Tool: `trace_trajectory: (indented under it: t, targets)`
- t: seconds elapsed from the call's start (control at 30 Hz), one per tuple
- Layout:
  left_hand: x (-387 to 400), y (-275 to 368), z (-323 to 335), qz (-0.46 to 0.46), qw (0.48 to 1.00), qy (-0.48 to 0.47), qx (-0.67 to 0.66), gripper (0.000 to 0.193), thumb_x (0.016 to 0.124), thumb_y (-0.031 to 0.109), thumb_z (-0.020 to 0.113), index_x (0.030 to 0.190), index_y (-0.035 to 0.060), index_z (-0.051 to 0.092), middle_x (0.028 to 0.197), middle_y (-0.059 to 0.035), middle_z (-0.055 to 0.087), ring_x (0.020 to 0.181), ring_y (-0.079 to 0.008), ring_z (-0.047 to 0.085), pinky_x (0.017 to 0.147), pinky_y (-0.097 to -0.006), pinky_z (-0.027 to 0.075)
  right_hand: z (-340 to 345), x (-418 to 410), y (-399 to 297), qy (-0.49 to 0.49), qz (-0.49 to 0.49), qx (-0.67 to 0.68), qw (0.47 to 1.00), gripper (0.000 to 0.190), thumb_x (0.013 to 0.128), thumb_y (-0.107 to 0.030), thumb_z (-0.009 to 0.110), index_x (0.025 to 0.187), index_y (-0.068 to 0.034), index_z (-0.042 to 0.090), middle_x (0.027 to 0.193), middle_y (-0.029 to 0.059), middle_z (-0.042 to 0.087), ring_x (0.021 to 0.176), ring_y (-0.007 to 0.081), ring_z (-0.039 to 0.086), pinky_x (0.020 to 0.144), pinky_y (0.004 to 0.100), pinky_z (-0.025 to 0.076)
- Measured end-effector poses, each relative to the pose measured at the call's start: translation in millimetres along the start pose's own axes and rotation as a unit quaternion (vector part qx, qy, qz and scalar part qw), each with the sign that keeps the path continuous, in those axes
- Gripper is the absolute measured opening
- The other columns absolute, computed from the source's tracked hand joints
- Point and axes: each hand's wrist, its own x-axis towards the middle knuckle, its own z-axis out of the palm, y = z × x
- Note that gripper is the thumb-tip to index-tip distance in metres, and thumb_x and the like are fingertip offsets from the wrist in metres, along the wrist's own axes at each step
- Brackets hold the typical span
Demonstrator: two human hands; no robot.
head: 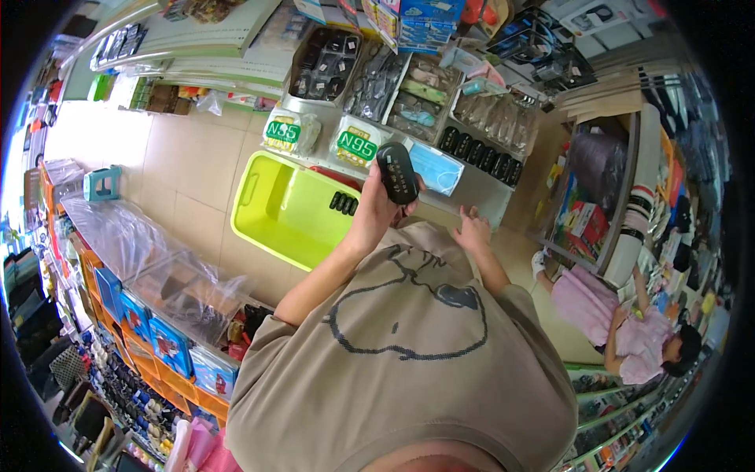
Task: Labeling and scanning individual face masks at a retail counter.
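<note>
My left hand (377, 206) holds a black oval case (397, 171) with pale printed writing, raised above the front of a display shelf. My right hand (473, 229) is empty, its fingers apart, by the shelf's front edge (481, 197). To the left stands a lime-green plastic basket (259, 227); several smaller-looking black cases (343, 203) are inside at its right side, partly hidden by my forearm. On the shelf, a row of similar black cases (479, 154) lies beyond my right hand. A pack of blue face masks (435, 168) lies beside the held case.
Two N95 mask packs (355, 143) (289, 133) sit along the shelf edge. Behind them are trays of bagged goods (377, 76). A plastic-covered display (177, 277) stands at left, near a blue stool (102, 183). A person in pink (634, 342) is at right, beside a grey cabinet (634, 135).
</note>
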Motion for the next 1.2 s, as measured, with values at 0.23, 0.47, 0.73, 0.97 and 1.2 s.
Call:
trace_trajectory:
  t: [0.23,0.47,0.73,0.97,1.2]
  targets:
    - [-15.6,-6.2,20.3,0.005,1.0,-0.015,0.022,0.053,0.106,0.053,0.025,0.131,0.0094,0.043,0.108,-0.0141,0.062,0.082,-0.0193,0.054,0.077,-0.033,0.045,-3.0,-5.3,-3.1,-0.018,0.016,0.006,1.0,0.075,0.083,-0.039,0.067,0.149,-0.013,0.042,0.149,0.0277,0.041,0.114,0.039,0.062,0.101,0.048,0.046]
    - [-15.4,-19.4,24.9,0.001,0.999,-0.02,0.026,0.053,0.107,0.05,0.025,0.131,0.0077,0.045,0.108,-0.0125,0.062,0.082,-0.0187,0.053,0.077,-0.033,0.046,-45.3,-19.5,-21.3,0.047,-0.014,0.096,0.994,0.056,0.085,-0.04,0.068,0.13,-0.008,0.061,0.132,0.0204,0.059,0.11,0.0346,0.064,0.095,0.0459,0.05]
    - [-14.7,-36.4,-3.4,-0.089,0.992,0.005,0.085,0.05,0.108,0.041,0.036,0.143,0.0049,0.039,0.112,-0.0109,0.063,0.088,-0.0201,0.066,0.077,-0.0329,0.053,-224.4,-77.3,-92.2,0.203,-0.213,0.444,0.846,0.053,0.08,-0.021,0.077,0.128,-0.009,0.06,0.124,0.0143,0.059,0.116,0.0282,0.059,0.092,0.0348,0.051]
    - [-25.0,-54.5,-15.7,-0.14,0.956,0.079,0.246,0.049,0.105,0.037,0.048,0.143,0.0063,0.039,0.103,-0.0056,0.06,0.083,-0.0106,0.059,0.072,-0.0235,0.046,-224.6,-67.6,-108.8,0.196,-0.342,0.256,0.883,0.075,0.067,-0.024,0.084,0.135,-0.012,0.056,0.132,0.0099,0.054,0.121,0.0314,0.055,0.1,0.0419,0.046]
    - [-22.0,-60.1,-30.5,-0.126,0.967,0.058,0.215,0.044,0.105,0.031,0.049,0.142,0.0069,0.042,0.113,-0.0091,0.061,0.093,-0.013,0.059,0.08,-0.0267,0.048,-164.3,-1.0,-41.2,0.281,-0.127,0.337,0.89,0.063,0.078,-0.049,0.079,0.119,-0.005,0.061,0.108,0.0155,0.064,0.095,0.0308,0.065,0.083,0.039,0.052]
